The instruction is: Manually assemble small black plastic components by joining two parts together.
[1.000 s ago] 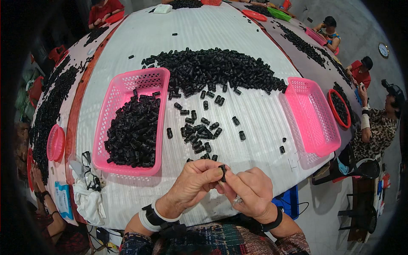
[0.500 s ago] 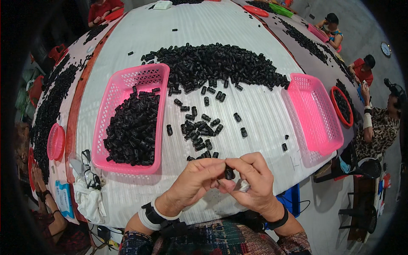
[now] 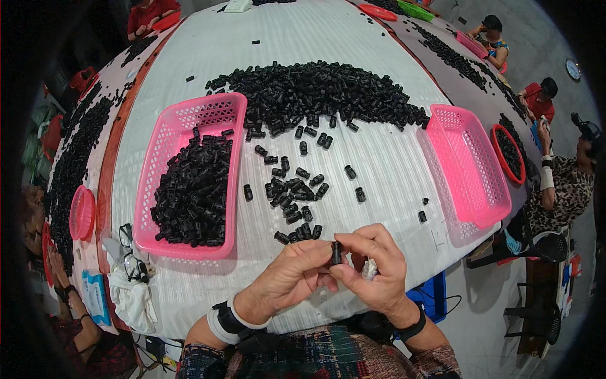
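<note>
Close to the table's near edge, my left hand (image 3: 287,278) and my right hand (image 3: 384,278) meet, both closed on one small black cord lock (image 3: 336,253). It stands nearly upright between the thumbs and fingertips. A crumpled whitish, shiny bit (image 3: 370,269) is tucked in my right hand's curled fingers; its kind cannot be made out. Just beyond my hands lies a loose cluster of black cord locks (image 3: 291,194). Farther off is a long heap of them (image 3: 322,95). Left of my hands, a pink basket (image 3: 144,208) holds many more.
An empty pink basket (image 3: 470,170) stands at the right edge. Eyeglasses (image 3: 135,265) lie on a white cloth (image 3: 134,300) at the left, beside a blue-and-white packet (image 3: 95,297). Several people sit at neighbouring tables with black heaps, a red basket (image 3: 509,155) among them.
The cord lock has turned more upright and shows more of its length. My right thumb has shifted up against it, and the whitish bit shows more plainly. The view has shifted slightly.
</note>
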